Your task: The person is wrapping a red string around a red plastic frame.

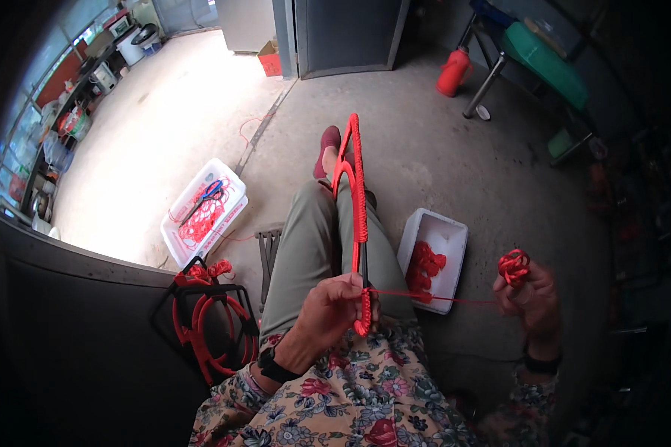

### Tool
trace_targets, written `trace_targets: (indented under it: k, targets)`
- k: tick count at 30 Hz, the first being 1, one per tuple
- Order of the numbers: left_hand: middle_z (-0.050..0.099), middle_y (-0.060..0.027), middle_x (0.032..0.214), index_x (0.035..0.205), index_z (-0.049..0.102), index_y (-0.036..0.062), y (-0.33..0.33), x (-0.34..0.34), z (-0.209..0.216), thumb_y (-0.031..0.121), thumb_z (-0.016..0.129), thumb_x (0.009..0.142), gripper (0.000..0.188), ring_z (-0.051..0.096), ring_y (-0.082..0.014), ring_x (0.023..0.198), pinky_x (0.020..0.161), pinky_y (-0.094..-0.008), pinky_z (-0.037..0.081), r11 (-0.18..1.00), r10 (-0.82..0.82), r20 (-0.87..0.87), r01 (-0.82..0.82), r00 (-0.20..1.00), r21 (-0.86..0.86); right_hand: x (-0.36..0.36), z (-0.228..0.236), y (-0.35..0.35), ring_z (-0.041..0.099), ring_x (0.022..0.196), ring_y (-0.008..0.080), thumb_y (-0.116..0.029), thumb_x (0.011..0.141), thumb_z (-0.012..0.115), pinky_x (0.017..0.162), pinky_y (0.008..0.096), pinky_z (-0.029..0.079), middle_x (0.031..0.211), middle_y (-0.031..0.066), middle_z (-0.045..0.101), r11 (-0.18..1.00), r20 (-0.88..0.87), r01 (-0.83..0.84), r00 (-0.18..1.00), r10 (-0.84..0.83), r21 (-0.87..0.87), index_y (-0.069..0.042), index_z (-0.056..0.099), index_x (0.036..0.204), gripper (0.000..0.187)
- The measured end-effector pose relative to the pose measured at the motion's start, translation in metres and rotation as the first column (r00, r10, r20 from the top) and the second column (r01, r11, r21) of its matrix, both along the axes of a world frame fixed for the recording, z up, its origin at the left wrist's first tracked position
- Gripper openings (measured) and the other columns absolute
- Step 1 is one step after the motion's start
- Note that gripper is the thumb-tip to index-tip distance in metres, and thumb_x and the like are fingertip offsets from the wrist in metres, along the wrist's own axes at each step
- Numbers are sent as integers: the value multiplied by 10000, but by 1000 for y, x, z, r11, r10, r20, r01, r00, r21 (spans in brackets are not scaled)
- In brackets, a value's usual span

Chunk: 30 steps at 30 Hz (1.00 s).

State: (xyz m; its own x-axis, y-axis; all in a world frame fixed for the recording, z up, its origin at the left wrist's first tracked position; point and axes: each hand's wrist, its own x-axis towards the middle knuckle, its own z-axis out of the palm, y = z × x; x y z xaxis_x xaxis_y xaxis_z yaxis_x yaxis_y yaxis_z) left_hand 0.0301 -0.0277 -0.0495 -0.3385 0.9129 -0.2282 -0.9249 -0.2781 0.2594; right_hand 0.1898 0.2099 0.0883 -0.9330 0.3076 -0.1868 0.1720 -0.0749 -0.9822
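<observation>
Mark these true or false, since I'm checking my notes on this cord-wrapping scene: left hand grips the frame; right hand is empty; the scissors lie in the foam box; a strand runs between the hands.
1. The left hand grips the red cord-wrapped looped frame. True.
2. The right hand is empty. False: it holds a small bundle of red cord.
3. The blue-handled scissors lie in the white foam box. False: they lie in the white plastic basket.
4. A taut red strand runs between the hands. True.

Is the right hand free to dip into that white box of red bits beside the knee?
Probably not right away. The right hand is wound with red cord pulled taut to the frame that the left hand holds. The white box lies open and unblocked, close by on the floor.
</observation>
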Motion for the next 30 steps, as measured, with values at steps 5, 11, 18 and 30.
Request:
trace_targets:
  k: [5, 11, 18, 30]
  targets:
    - [628, -160, 841, 868, 552, -3, -3, -4, 11, 81, 526, 803, 110, 629, -296, 726, 675, -387, 519, 993, -55, -96, 45, 994, -106, -10, 1, 7, 359, 486, 26, -329, 882, 650, 455, 199, 274, 596, -46, 460, 998, -71, 48, 996, -44, 48, 30, 615, 973, 371]
    - [635, -128, 865, 897, 565, -3, -2, -1, 3, 132, 576, 881, 136, 622, -178, 743, 701, -305, 512, 993, -16, -109, 3, 994, -120, -9, -10, 20, 375, 527, 21, -294, 889, 652, 464, 190, 286, 657, -45, 485, 999, 37, -10, 999, 9, 36, 14, 623, 1016, 334]
    - [626, -72, 871, 951, 570, -7, 2, -3, 12, 181, 614, 896, 200, 601, -121, 771, 736, -256, 493, 993, -83, -79, 76, 993, -88, -10, -6, 25, 386, 532, 17, -305, 882, 659, 470, 197, 285, 648, -40, 500, 995, -4, 14, 1000, -14, 101, 22, 629, 1011, 353]
    - [609, -51, 842, 941, 559, 8, -5, 2, 7, 217, 645, 888, 232, 591, -134, 727, 663, -278, 488, 989, -52, -214, 21, 975, -144, -82, -24, 3, 464, 654, 15, -173, 939, 587, 597, 183, 399, 740, -39, 570, 926, 70, -54, 997, 30, 373, 22, 555, 1155, 293]
